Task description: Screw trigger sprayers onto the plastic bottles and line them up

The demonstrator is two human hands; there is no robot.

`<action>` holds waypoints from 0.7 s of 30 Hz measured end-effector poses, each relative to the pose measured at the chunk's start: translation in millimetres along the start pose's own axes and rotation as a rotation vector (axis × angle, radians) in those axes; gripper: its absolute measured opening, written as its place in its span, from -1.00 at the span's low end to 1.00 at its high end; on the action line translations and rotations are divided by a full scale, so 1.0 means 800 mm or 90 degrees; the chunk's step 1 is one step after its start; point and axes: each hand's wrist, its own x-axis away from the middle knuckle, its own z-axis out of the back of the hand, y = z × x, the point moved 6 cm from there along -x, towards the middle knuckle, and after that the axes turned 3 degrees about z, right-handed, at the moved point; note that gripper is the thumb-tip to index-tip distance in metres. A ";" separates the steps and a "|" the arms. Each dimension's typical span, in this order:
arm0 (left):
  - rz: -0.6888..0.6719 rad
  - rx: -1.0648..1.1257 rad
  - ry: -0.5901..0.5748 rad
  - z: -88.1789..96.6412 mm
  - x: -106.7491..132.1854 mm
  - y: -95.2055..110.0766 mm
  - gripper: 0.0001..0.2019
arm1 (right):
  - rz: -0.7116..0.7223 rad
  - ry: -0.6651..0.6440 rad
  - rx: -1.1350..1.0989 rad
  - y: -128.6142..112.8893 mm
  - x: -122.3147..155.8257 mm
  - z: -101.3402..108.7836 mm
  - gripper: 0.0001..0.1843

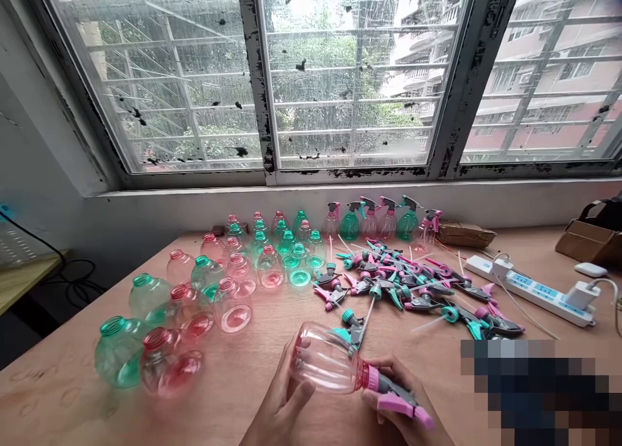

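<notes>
Fingers [297, 394] of my L hand [275, 412] wrap pink bottle [325, 366], R hand [396, 423] pinches its sprayer head [399, 400]. Loose sprayers [413, 290] just ahead — empty bottles [228, 284] to left.

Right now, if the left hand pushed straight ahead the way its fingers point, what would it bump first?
The pink bottle, which the left hand already grips. Past that, it would probably meet the teal sprayer lying loose just beyond, though depth is hard to judge from this one view.
</notes>
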 end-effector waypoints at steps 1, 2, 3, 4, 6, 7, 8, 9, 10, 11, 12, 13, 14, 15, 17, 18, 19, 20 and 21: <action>0.003 0.003 0.002 0.000 -0.001 0.001 -0.25 | -0.003 -0.002 -0.002 0.003 -0.001 0.001 -0.56; 0.003 0.005 0.001 0.000 -0.001 0.002 -0.26 | -0.009 -0.005 -0.007 0.006 -0.002 0.002 -0.59; 0.001 0.007 -0.006 -0.001 -0.002 0.003 -0.27 | -0.016 -0.012 -0.015 0.011 -0.003 0.002 -0.62; -0.002 0.010 -0.016 -0.002 -0.002 0.003 -0.27 | -0.025 -0.023 -0.026 0.015 -0.005 0.002 -0.65; -0.008 0.012 -0.035 -0.005 -0.001 0.004 -0.28 | -0.033 -0.038 -0.057 0.023 -0.006 0.001 -0.64; -0.009 0.010 -0.039 -0.006 -0.001 0.004 -0.28 | -0.032 -0.037 -0.071 0.025 -0.007 0.002 -0.62; -0.010 0.007 -0.041 -0.007 0.000 0.004 -0.26 | -0.031 -0.027 -0.077 0.026 -0.007 0.003 -0.62; -0.010 0.008 -0.040 -0.008 0.001 0.005 -0.21 | -0.029 -0.011 -0.071 0.025 -0.007 0.004 -0.62; -0.008 0.015 -0.035 -0.009 0.002 0.006 -0.15 | -0.022 0.006 -0.054 0.023 -0.006 0.006 -0.62; -0.004 0.028 -0.027 -0.009 0.003 0.007 -0.07 | -0.011 0.020 -0.028 0.019 -0.005 0.007 -0.61; 0.002 0.047 -0.016 -0.008 0.003 0.008 0.01 | -0.001 0.027 -0.001 0.015 -0.004 0.007 -0.61; 0.009 0.067 -0.006 -0.008 0.003 0.009 0.09 | 0.004 0.029 0.019 0.012 -0.002 0.006 -0.62; 0.014 0.084 0.001 -0.008 0.002 0.009 0.12 | 0.003 0.024 0.026 0.011 -0.001 0.004 -0.62; 0.017 0.094 0.004 -0.008 0.001 0.010 0.13 | -0.007 0.015 0.020 0.011 0.001 0.002 -0.61; 0.014 0.091 0.011 -0.008 0.000 0.012 0.06 | -0.051 0.011 -0.014 0.019 0.004 -0.003 -0.54; 0.011 0.080 0.019 -0.008 -0.001 0.013 -0.01 | -0.074 0.020 -0.031 0.024 0.005 -0.004 -0.48; 0.006 0.069 0.027 -0.007 -0.001 0.014 -0.09 | -0.092 0.035 -0.047 0.028 0.006 -0.004 -0.41; 0.000 0.059 0.033 -0.007 -0.001 0.015 -0.16 | -0.105 0.052 -0.062 0.032 0.006 -0.003 -0.33; -0.009 0.051 0.036 -0.007 0.000 0.016 -0.21 | -0.117 0.064 -0.075 0.034 0.006 -0.003 -0.29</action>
